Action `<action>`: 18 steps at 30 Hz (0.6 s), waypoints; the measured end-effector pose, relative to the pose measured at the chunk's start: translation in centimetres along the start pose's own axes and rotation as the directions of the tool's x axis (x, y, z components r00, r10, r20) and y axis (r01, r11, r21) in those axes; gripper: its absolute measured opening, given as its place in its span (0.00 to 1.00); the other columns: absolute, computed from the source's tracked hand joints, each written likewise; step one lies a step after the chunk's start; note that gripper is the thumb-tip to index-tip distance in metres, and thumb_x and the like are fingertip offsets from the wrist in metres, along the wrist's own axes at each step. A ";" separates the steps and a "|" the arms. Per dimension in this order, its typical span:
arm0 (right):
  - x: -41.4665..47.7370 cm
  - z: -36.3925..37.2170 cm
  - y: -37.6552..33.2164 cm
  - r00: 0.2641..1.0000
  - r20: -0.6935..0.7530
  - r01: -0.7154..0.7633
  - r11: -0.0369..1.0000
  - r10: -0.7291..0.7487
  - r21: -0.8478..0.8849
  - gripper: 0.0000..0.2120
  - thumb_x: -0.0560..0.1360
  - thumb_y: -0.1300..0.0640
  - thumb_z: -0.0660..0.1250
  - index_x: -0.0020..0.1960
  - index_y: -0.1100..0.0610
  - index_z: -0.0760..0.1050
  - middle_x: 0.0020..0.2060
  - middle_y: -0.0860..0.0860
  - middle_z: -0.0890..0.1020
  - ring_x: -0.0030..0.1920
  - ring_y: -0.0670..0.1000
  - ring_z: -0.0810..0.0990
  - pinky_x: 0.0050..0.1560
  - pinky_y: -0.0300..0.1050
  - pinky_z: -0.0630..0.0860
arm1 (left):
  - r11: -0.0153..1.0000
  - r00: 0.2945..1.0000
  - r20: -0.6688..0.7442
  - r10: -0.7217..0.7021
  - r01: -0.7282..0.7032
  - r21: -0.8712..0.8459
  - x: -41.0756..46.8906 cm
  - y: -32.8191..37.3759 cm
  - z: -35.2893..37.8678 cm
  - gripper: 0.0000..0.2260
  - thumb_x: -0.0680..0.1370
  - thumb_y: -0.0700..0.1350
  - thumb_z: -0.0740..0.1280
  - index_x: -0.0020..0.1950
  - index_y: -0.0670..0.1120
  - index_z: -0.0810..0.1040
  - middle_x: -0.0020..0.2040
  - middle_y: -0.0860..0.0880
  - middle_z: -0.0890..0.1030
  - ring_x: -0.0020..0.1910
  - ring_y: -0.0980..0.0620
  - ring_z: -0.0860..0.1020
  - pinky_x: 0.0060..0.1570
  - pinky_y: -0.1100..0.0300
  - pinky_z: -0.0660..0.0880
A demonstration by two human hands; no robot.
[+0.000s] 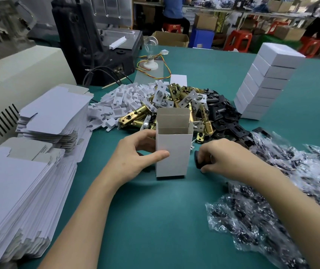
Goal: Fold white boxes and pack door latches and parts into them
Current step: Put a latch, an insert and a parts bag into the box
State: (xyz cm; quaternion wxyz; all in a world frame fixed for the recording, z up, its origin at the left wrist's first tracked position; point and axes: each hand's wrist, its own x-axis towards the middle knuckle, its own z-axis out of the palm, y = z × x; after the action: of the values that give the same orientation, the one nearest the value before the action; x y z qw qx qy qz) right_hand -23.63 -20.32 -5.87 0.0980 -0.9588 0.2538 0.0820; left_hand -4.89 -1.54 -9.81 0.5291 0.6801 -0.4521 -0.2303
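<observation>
head view: left hand holds an upright white box, top flaps open, standing on the green counter, thumb across its front and fingers curled round its left side. right hand, just beside the box, has fingers curled round a small black part. brass latches lie heaped behind the box; flat box blanks stack at left.

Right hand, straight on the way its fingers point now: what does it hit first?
Likely the upright white box: the right hand, gripping a small black part, points left at its lower right wall. Depth is unclear; it may pass just in front.
</observation>
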 end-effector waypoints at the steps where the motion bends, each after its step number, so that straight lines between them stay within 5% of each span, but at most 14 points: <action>1: 0.0 0.1 0.0 1.000 -0.003 0.005 1.000 -0.005 0.002 0.05 0.76 0.51 0.75 0.49 0.45 0.81 0.44 0.41 0.82 0.47 0.44 0.80 0.45 0.41 0.76 | 1.000 1.000 0.000 0.002 -0.002 0.005 0.0 0.0 0.0 0.16 0.75 0.50 0.80 0.59 0.65 0.82 0.52 0.60 0.87 0.54 0.60 0.85 0.54 0.62 0.76; 5: 0.1 0.4 0.1 0.994 -0.102 -0.031 0.995 0.040 0.096 0.06 0.78 0.48 0.72 0.52 0.47 0.78 0.41 0.42 0.80 0.45 0.47 0.79 0.45 0.46 0.76 | 1.000 1.000 0.003 0.007 -0.007 0.002 0.0 -0.1 0.0 0.16 0.75 0.50 0.80 0.59 0.64 0.82 0.52 0.60 0.87 0.54 0.59 0.85 0.55 0.61 0.76; 10: 0.6 1.0 -0.2 0.988 -0.142 -0.055 0.995 0.067 0.088 0.11 0.78 0.59 0.66 0.58 0.48 0.71 0.38 0.46 0.80 0.44 0.53 0.79 0.43 0.51 0.77 | 1.000 1.000 0.011 0.003 -0.003 0.004 0.0 -0.2 -0.1 0.15 0.75 0.50 0.80 0.59 0.62 0.83 0.53 0.59 0.87 0.54 0.59 0.85 0.57 0.58 0.77; 15: -0.3 -1.9 -0.2 0.958 -0.232 -0.030 0.862 0.170 0.505 0.10 0.76 0.62 0.68 0.47 0.47 0.78 0.37 0.50 0.84 0.30 0.43 0.76 0.31 0.39 0.73 | 0.999 0.999 0.011 0.045 -0.045 0.006 -0.1 -0.2 0.2 0.22 0.73 0.52 0.79 0.65 0.61 0.79 0.55 0.59 0.87 0.57 0.59 0.84 0.56 0.57 0.80; 18: -1.3 -3.4 -0.8 0.946 -0.240 0.027 0.686 0.219 0.728 0.11 0.79 0.65 0.64 0.44 0.51 0.80 0.39 0.56 0.85 0.35 0.49 0.76 0.37 0.46 0.74 | 0.993 0.993 -0.054 0.109 -0.107 0.045 0.0 -0.1 0.8 0.36 0.70 0.57 0.79 0.74 0.64 0.67 0.57 0.57 0.86 0.57 0.57 0.83 0.52 0.62 0.81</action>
State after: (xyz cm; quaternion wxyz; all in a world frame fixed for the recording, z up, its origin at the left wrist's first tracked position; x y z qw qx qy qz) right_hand -23.99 -19.86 -2.18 0.4215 -0.8282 0.3280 -0.1699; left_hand -5.50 -1.92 -10.16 0.5390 0.6719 -0.4778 -0.1723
